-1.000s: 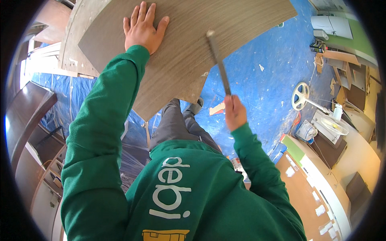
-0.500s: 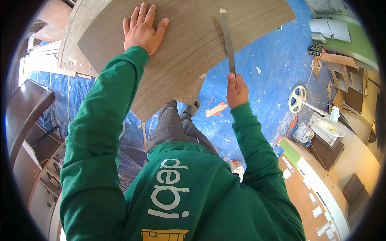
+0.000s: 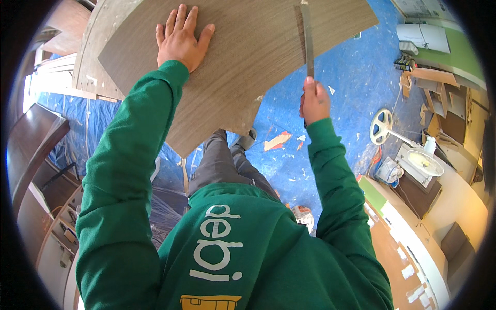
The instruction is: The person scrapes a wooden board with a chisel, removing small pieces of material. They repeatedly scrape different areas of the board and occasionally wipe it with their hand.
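My left hand (image 3: pixel 182 42) lies flat with fingers spread on a brown wood-grain panel (image 3: pixel 237 67), near its far left part. Closed around the near end of a long, flat grey metal file (image 3: pixel 309 44) is my right hand (image 3: pixel 315 102), just beyond the panel's right edge. The file points away from me, its far part over the panel beside a dark shadow. Whether its face touches the panel, I cannot tell. The handle is mostly hidden in my fist.
Blue sheeting (image 3: pixel 351 62) with scraps covers the floor. Under the panel is a pale wooden worktop (image 3: pixel 95 57). A white fan (image 3: pixel 423 163) stands at the right, near cut boards (image 3: pixel 434 77). A dark curved wooden piece (image 3: pixel 39 155) is at the left. A white tub (image 3: pixel 303 217) sits beside me.
My right hand has moved forward and a little to the right, carrying the file farther along the panel. My left hand has stayed almost where it was.
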Demonstrator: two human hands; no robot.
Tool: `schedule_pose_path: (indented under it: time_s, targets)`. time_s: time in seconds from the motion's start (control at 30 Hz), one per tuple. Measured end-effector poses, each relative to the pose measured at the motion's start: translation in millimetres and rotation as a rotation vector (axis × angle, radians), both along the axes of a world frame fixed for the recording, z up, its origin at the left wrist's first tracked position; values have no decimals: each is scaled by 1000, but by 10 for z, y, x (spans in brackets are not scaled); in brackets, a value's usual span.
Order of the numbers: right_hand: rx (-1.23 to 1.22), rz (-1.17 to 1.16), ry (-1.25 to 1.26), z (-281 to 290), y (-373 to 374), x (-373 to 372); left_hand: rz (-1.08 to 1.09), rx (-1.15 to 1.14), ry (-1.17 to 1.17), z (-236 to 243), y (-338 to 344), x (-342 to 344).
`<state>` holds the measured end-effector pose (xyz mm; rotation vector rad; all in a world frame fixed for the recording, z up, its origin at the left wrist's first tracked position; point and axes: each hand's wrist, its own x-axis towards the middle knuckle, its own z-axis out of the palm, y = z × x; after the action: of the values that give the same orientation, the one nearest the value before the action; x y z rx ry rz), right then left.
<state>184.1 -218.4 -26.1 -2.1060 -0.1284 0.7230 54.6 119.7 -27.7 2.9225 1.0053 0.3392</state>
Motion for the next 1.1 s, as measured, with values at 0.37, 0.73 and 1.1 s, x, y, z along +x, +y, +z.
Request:
schedule_pose_path:
  time_s: [0.37,0.73,1.1]
  targets:
    - [260,13,73,286,-301,-588,-6,1,-20,93,-36,14]
    - [0,463,-187,296,-1,-565,55,-230,79,477,-181,82]
    - [-27,648,-215,224,-51,-695,58,-176,65,345,-153,52]
